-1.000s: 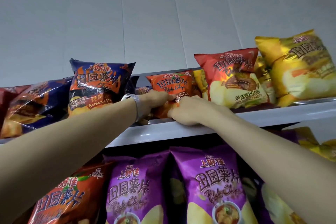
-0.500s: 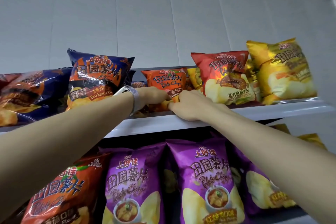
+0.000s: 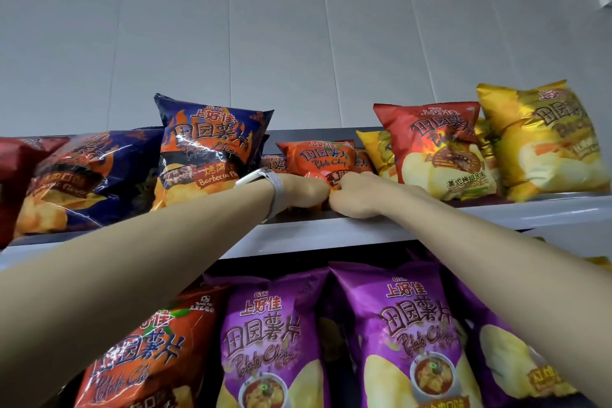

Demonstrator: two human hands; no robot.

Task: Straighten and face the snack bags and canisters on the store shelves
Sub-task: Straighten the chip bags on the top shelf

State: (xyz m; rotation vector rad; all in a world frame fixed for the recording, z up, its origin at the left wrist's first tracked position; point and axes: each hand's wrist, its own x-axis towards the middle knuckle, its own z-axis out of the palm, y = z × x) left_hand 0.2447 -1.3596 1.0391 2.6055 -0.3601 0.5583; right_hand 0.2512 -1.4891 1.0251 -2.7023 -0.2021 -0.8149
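A small orange tomato chip bag (image 3: 318,158) stands upright in the middle of the top shelf (image 3: 331,232), front facing me. My left hand (image 3: 303,190), with a watch on its wrist, grips the bag's lower left corner. My right hand (image 3: 356,197) grips its lower right part; the two fists touch. The bag's bottom edge is hidden behind my hands. More small orange bags (image 3: 273,163) sit just behind it.
On the top shelf a navy barbecue bag (image 3: 212,146) leans left of my hands, another navy bag (image 3: 89,175) lies tilted further left. A red bag (image 3: 437,146) and gold bag (image 3: 543,139) stand right. Purple bags (image 3: 410,334) and an orange bag (image 3: 145,358) fill the lower shelf.
Both hands have drawn closer together at the bottom of the orange bag, which now stands straighter. The view has shifted slightly.
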